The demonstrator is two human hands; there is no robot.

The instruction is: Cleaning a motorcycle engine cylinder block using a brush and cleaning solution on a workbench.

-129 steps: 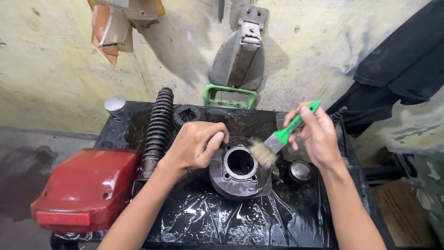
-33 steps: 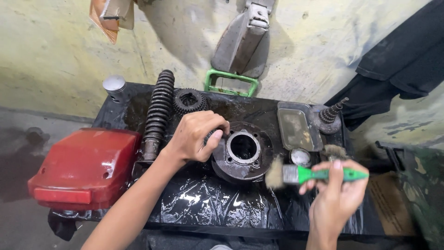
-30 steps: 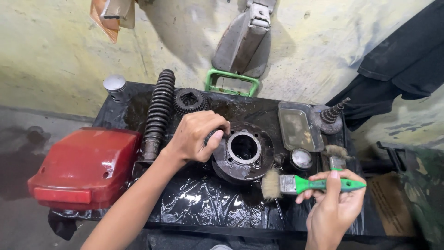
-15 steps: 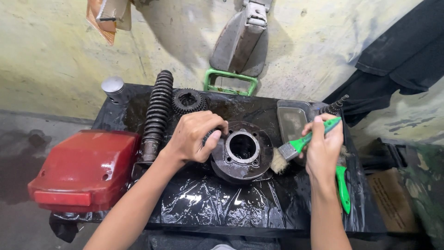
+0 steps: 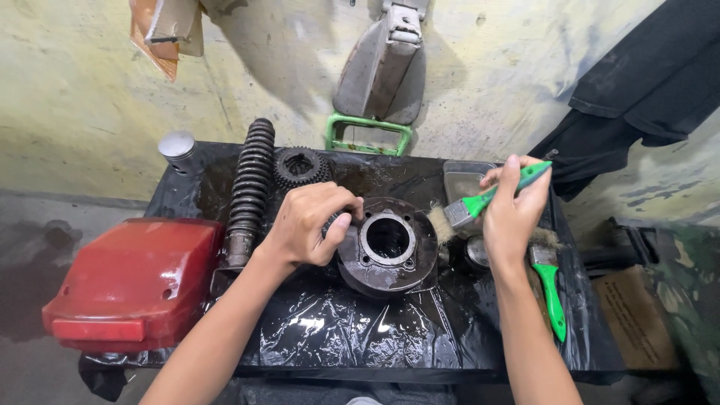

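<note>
Brushing cylinder (image 5: 388, 244), tray (image 5: 459, 178) behind

I see a stained, yellowish plaster wall (image 5: 90, 97) behind a desk (image 5: 375, 337) wrapped in wet black plastic; grey concrete floor (image 5: 30, 232) lies left, dark cloth (image 5: 645, 82) hangs upper right.

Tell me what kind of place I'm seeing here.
Probably a small motorcycle repair shop or home workbench: an oily engine cylinder, a coil shock absorber and a gear lie on black plastic sheeting against a stained wall.
</note>
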